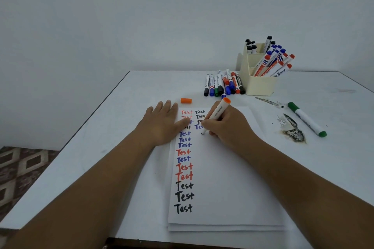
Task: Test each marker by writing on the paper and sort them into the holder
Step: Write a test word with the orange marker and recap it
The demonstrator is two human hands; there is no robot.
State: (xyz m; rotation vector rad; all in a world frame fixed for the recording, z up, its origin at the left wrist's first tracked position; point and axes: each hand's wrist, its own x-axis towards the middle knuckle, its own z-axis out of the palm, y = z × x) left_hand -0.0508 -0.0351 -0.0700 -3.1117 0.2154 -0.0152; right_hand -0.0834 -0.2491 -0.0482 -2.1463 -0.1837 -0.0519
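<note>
Two hands at work. Left hand (162,122) flat, fingers straight, pressing paper (222,178) onto smooth white table (101,147). Paper matte, stacked sheets; one full column of "Test" words, second column begun. Orange cap (186,100) lies off beside paper top. Right hand (226,125) grips orange marker (216,115), tip on paper. About ten untested markers (222,85) lie beside cream plastic holder (259,83), partly filled. Green marker (306,119) lies apart, near stain.
</note>
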